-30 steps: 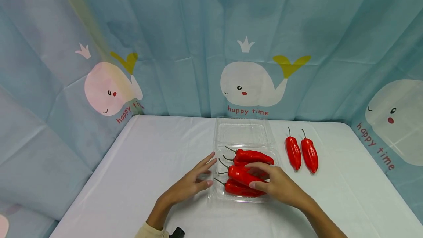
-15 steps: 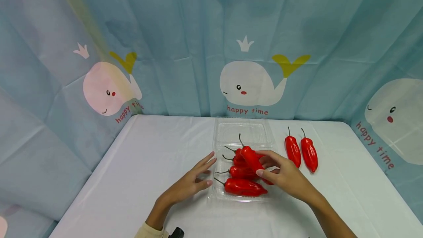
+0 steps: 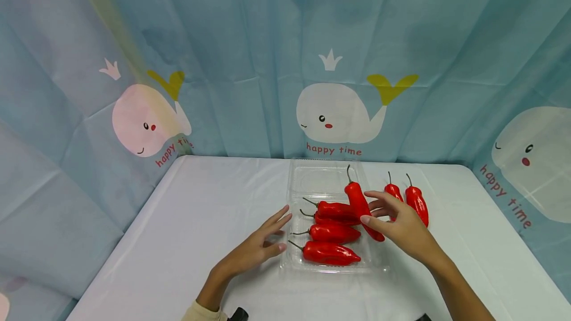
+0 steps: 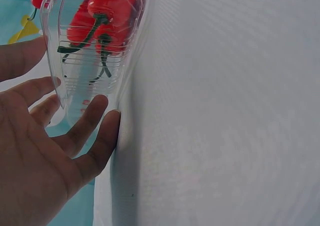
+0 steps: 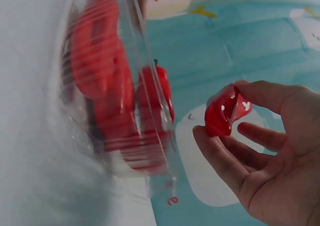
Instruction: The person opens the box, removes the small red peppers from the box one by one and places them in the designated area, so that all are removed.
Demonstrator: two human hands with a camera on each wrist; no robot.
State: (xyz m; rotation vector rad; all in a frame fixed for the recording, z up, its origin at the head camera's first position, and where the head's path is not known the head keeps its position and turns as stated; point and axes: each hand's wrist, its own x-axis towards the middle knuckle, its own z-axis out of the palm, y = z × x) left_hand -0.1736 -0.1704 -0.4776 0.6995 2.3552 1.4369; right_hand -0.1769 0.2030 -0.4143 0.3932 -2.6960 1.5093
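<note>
My right hand [image 3: 403, 224] pinches a red chili pepper [image 3: 358, 202] between thumb and fingers, stem pointing away, above the right side of a clear plastic clamshell box [image 3: 374, 261]. In the right wrist view only the blunt end of that held pepper [image 5: 220, 113] shows. Several red peppers lie side by side in the box, stems to the left; the nearest pepper [image 3: 331, 253] is by the front wall. At the box's left wall is my left hand [image 3: 252, 251], fingers spread and fairly straight, its fingertips touching the plastic in the left wrist view.
Two more red peppers lie right of the box, the right one [image 3: 417, 204] in fuller view and the left one [image 3: 393, 191] partly behind my right hand. The box's lid [image 3: 327, 178] lies folded back. A blue whale-print curtain [image 3: 250, 63] surrounds the white table [image 3: 214, 202].
My right hand has lifted one pepper out of the row, turned its stem away from me and carried it rightward. My left hand has stayed in place.
</note>
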